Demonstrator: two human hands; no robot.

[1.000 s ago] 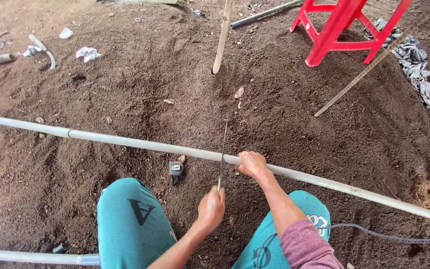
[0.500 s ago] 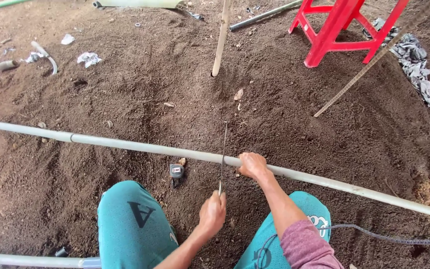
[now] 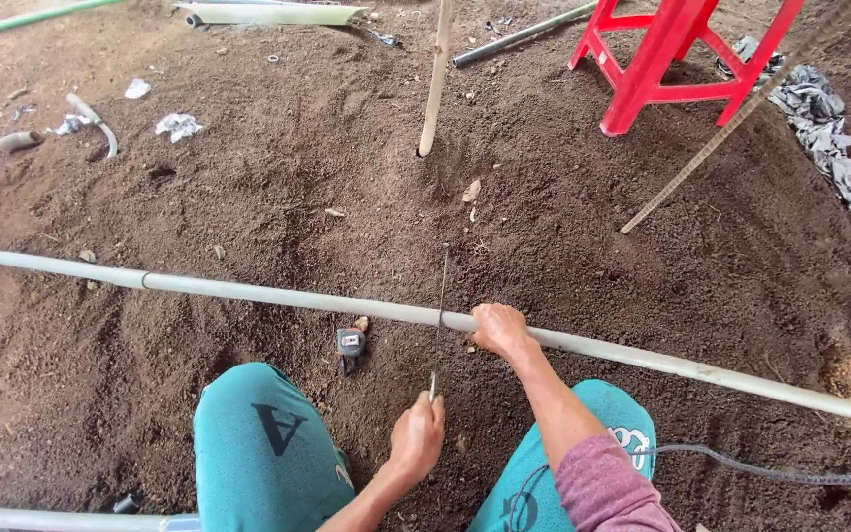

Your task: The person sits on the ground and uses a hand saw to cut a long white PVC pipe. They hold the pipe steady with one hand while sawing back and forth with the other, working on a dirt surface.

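The right hand (image 3: 497, 328) clamps down on the long grey pipe (image 3: 278, 297) lying across the soil (image 3: 278, 197) — steadying it. The left hand (image 3: 418, 436) grips a thin saw blade (image 3: 439, 310) set across the pipe, just beside the right hand — a small tape measure (image 3: 351, 345) lies nearby.

Grey-white pipe (image 3: 248, 292), teal trousers (image 3: 258, 443) (dark letter print), red stool (image 3: 662, 59), dk brown soil (image 3: 248, 197)

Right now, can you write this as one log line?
left hand: holds thin saw blade | right hand: grips long grey pipe | blade: across pipe | ground: soil

Soft even daylight; sharp; faint shadows
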